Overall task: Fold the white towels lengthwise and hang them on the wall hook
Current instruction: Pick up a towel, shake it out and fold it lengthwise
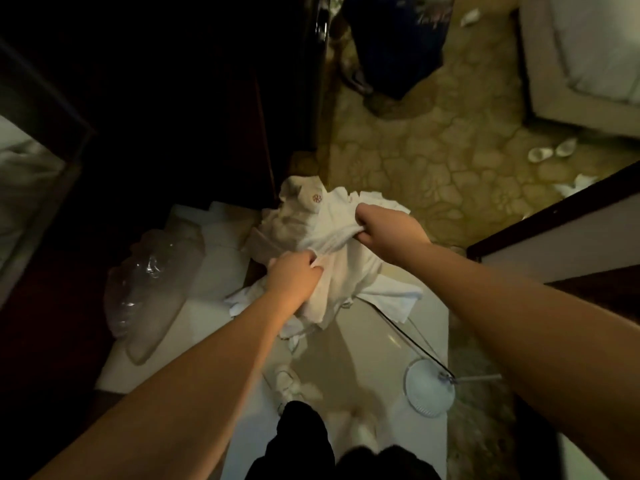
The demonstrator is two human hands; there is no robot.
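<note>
A crumpled heap of white towels point(311, 230) lies on the pale tiled floor at a doorway, one piece showing a small red emblem. My left hand point(294, 282) grips a fold of towel at the near side of the heap. My right hand point(388, 230) pinches another bunch of the same cloth higher up and to the right, so the fabric is stretched between both hands. More white cloth point(391, 299) spreads out below the right hand. No wall hook is visible.
A clear plastic bag point(149, 289) lies on the floor at left. A round white fan base point(429, 386) with a black cord stands at lower right. Patterned carpet point(450, 150), white slippers point(550, 150) and a bed corner point(588, 64) lie beyond. A dark door frame point(554, 220) is at right.
</note>
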